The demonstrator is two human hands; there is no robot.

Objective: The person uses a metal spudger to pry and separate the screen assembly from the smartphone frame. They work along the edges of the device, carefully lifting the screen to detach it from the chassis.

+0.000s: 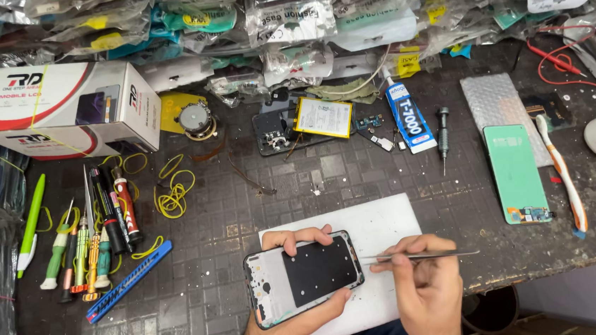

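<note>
My left hand grips an opened phone frame, black and silver inside, held above a white sheet at the table's front edge. My right hand pinches a pair of metal tweezers lying level, their tips pointing left and touching the frame's right edge. The fingers of my left hand curl over the frame's top edge.
A green phone screen panel and a toothbrush lie at the right. Behind are a glue tube, a small screwdriver, a phone body with a yellow-edged battery and a white box. Several screwdrivers lie at the left.
</note>
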